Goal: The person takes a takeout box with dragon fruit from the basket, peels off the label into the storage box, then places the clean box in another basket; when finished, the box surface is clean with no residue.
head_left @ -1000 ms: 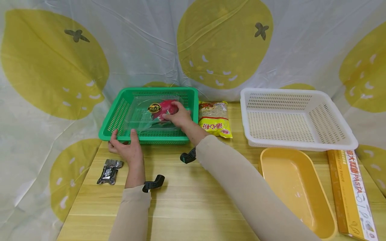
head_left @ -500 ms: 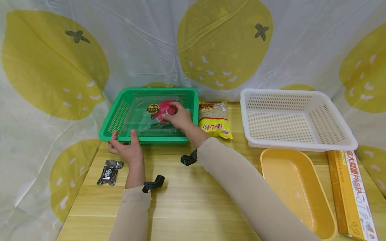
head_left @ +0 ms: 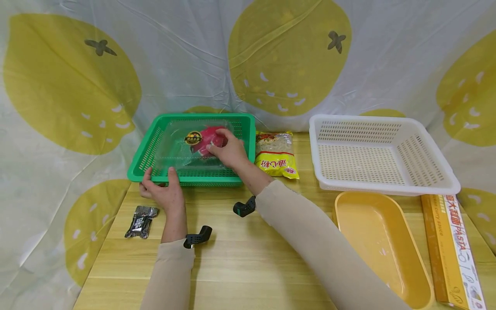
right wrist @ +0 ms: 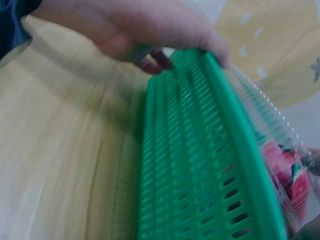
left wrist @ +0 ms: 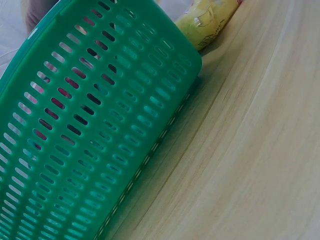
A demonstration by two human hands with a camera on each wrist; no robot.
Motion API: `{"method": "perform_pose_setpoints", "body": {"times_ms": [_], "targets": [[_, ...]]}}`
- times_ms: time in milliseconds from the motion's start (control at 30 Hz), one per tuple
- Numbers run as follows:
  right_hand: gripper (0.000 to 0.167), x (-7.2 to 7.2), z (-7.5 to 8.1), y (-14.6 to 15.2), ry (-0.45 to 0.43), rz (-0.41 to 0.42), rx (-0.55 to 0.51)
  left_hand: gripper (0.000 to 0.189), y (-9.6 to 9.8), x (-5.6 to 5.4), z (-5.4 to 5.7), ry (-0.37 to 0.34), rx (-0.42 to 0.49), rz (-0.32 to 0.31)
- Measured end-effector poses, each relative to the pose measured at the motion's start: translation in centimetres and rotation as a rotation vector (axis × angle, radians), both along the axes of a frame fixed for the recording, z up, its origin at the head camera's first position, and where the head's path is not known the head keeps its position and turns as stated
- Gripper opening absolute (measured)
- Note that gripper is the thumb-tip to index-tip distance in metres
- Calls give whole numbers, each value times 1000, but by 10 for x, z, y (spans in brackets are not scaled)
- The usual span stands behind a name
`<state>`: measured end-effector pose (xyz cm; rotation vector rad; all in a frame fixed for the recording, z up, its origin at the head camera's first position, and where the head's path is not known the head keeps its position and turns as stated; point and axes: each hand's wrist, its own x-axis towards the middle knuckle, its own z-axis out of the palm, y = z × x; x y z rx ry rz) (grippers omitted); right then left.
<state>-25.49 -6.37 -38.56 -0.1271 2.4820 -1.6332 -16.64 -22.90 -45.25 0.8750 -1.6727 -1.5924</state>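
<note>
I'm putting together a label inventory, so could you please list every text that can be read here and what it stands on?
"通心粉": yellow bag.
"大利面 PASTA": long orange-and-white box; its first character is unclear.
"curry sauce": same box, orange side; the word before it is unclear.
Too small or blurred: black sticker on the clear plastic container; print on the black packet.

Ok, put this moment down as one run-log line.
left hand: grips green basket rim | right hand: grips clear box | pink fruit: shows through box | white basket, yellow tray: right side
</note>
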Motion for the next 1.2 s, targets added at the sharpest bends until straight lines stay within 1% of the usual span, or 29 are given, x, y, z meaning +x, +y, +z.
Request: {"method": "perform_pose_setpoints", "body": {"times_ms": [233, 400, 533, 633, 767, 900, 1200], "targets": [[57, 6, 19, 5, 34, -16, 14, 53, 0, -1, -1, 15, -7, 6], [58, 11, 34, 12, 62, -14, 39, 52, -1, -1, -1, 48, -22, 8], [58, 15, 43, 20, 73, -5, 38, 52, 0, -1, -1, 55, -25, 6], [58, 19, 48, 26, 65, -5, 18, 53, 0, 0, -1, 53, -28, 7], [57, 27, 56, 35, 70, -25, -18, 54, 0, 0, 0, 47, -34, 7], [56, 36, 62, 46, 100, -33, -26, 53, 0, 0, -1, 41, -37, 12], [57, 56, 69, 74, 152, -33, -106, 53, -1, -1, -2, 40, -33, 18]]}}
